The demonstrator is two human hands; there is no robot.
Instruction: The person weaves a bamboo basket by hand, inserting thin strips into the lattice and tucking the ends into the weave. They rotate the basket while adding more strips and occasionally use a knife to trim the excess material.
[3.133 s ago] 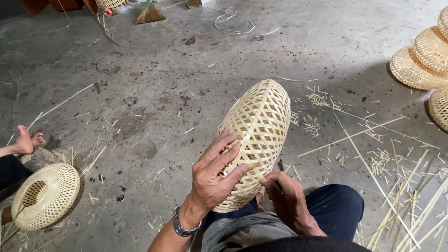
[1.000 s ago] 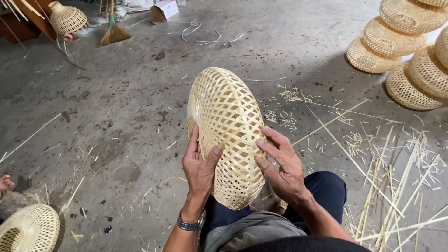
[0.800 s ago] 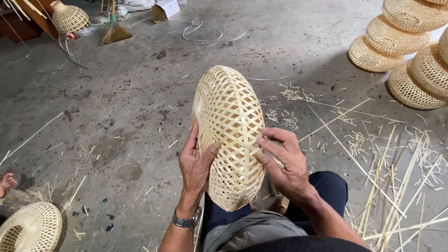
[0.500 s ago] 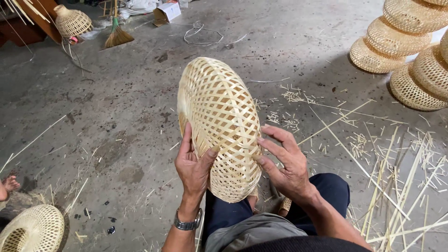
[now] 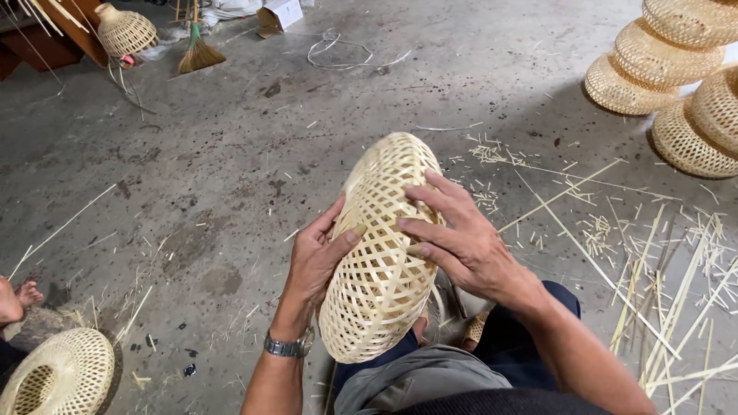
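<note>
a seated person holds a woven bamboo basket (image 5: pixel 384 246) on edge above the lap, over a concrete floor (image 5: pixel 231 154) littered with bamboo strips (image 5: pixel 653 253). the left hand (image 5: pixel 317 257) cups the basket's left flank, thumb hooked over the weave and fingers curled behind it; a wristwatch (image 5: pixel 290 346) sits on that wrist. the right hand (image 5: pixel 461 238) lies spread across the open lattice of the right face, fingers pressing flat rather than curled shut. the piece looks light and springy, thin strips with open gaps, stiff enough to hold its dome yet likely to dent or snag under a hard pinch, so broad palm contact at the flanks or the thicker rim seems the safest hold. finished baskets (image 5: pixel 669 77) are stacked at the floor's far right, another basket (image 5: pixel 58 376) lies at the near left corner, and a broom (image 5: pixel 196 50) rests far left.
</note>
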